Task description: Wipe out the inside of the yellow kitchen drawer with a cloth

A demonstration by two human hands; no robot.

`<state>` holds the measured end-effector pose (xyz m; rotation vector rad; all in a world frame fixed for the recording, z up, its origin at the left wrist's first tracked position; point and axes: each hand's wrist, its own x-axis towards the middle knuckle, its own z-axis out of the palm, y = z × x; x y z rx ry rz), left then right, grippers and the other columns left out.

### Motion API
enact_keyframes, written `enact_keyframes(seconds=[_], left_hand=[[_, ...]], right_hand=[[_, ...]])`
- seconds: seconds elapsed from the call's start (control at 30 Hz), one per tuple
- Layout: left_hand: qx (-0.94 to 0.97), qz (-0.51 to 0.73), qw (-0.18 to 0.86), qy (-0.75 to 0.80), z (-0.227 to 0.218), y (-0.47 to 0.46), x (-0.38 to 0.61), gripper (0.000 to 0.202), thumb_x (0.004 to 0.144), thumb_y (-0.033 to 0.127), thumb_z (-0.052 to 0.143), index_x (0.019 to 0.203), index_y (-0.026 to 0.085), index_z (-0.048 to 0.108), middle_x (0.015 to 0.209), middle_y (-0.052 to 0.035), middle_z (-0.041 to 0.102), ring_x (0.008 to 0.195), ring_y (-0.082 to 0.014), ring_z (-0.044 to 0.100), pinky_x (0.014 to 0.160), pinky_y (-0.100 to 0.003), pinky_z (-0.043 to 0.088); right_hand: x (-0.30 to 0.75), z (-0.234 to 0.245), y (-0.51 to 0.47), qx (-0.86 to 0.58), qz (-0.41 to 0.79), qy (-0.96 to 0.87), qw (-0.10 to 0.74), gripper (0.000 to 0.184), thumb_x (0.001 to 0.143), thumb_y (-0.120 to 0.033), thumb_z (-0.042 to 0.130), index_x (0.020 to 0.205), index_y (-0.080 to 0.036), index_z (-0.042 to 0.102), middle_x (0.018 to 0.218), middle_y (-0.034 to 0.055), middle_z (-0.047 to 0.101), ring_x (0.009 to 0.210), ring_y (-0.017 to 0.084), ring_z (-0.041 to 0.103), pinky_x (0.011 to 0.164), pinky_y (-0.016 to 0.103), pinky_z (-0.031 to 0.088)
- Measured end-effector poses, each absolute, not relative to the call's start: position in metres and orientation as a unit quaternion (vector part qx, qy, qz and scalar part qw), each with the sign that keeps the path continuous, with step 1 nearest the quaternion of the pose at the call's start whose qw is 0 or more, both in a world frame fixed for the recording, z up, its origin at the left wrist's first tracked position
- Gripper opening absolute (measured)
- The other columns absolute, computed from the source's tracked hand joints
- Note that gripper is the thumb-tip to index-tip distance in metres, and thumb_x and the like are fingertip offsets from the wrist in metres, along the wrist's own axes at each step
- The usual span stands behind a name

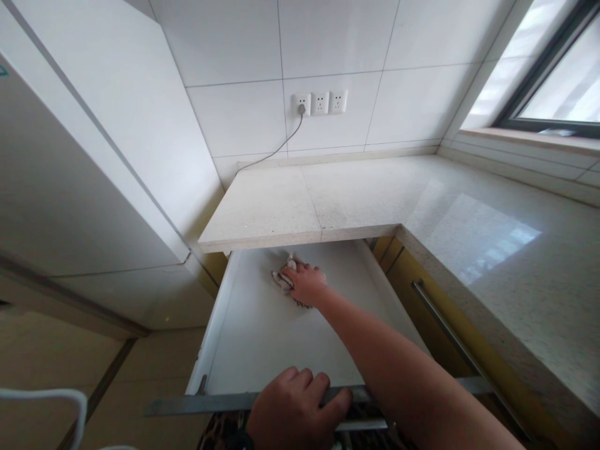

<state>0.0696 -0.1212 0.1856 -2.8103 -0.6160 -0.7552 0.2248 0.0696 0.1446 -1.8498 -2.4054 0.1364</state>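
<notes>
A white drawer (248, 331) is pulled out from under the countertop. Inside it, toward the back, my right hand (307, 284) presses a crumpled light cloth (284, 278) against the drawer floor, fingers curled over it. Part of the cloth is covered by the hand. At the front, my left hand (297, 406) is wrapped over the top edge of the drawer front (201, 405), thumb to the right. My right forearm crosses above the drawer's right side and hides part of its front edge.
A pale stone countertop (281, 206) overhangs the drawer's back and turns along the right. A long metal handle (450, 328) sticks out from the cabinet at right. A tall white cabinet or appliance (122, 125) stands left. A cord (276, 152) runs from the wall socket.
</notes>
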Motion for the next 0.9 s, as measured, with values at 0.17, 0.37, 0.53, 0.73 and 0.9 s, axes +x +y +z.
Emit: enact_keyframes(seconds=[0.17,0.37,0.53,0.73,0.9], left_hand=[[-0.94,-0.257,0.089,-0.206,0.189,-0.12,0.072,0.037,0.077,0.028,0.072,0.112,0.029,0.06,0.072,0.0018,0.056,0.053,-0.0198,0.051,0.045,-0.037,0.027],[-0.937,-0.265,0.091,-0.207,0.193,-0.12,0.074,0.032,0.078,0.025,0.069,0.109,0.028,0.061,0.069,0.0013,0.055,0.052,-0.0195,0.05,0.044,-0.036,0.024],[-0.945,-0.245,0.081,-0.203,0.189,-0.12,0.071,0.039,0.076,0.029,0.074,0.112,0.028,0.06,0.073,0.002,0.057,0.054,-0.0192,0.051,0.045,-0.036,0.027],[-0.944,-0.248,0.086,-0.198,0.187,-0.118,0.069,0.044,0.075,0.033,0.075,0.115,0.028,0.058,0.074,0.0023,0.057,0.055,-0.0191,0.051,0.046,-0.035,0.028],[-0.949,-0.235,0.09,-0.192,0.184,-0.118,0.067,0.045,0.078,0.033,0.072,0.119,0.029,0.056,0.076,0.0023,0.057,0.057,-0.0189,0.051,0.047,-0.034,0.029]], right_hand=[[0.181,0.143,0.048,-0.443,0.035,-0.895,0.042,0.065,0.08,-0.059,0.064,0.14,-0.041,0.048,0.13,0.0102,0.056,0.113,0.035,0.054,0.09,0.057,0.042],[0.17,0.143,0.054,-0.407,0.065,-0.911,0.024,0.066,0.081,-0.062,0.059,0.143,-0.045,0.043,0.134,0.0081,0.054,0.113,0.033,0.055,0.091,0.055,0.043],[0.212,0.142,0.08,-0.594,0.058,-0.8,0.053,0.062,0.081,-0.053,0.06,0.141,-0.047,0.046,0.135,0.0066,0.054,0.118,0.032,0.053,0.092,0.052,0.042],[0.279,0.145,0.09,-0.753,0.03,-0.654,0.059,0.055,0.09,-0.047,0.048,0.142,-0.031,0.047,0.131,0.0189,0.053,0.111,0.037,0.055,0.084,0.054,0.043],[0.293,0.151,0.084,-0.768,0.026,-0.639,0.045,0.055,0.091,-0.047,0.046,0.142,-0.028,0.048,0.127,0.0216,0.054,0.113,0.04,0.054,0.084,0.056,0.043]])
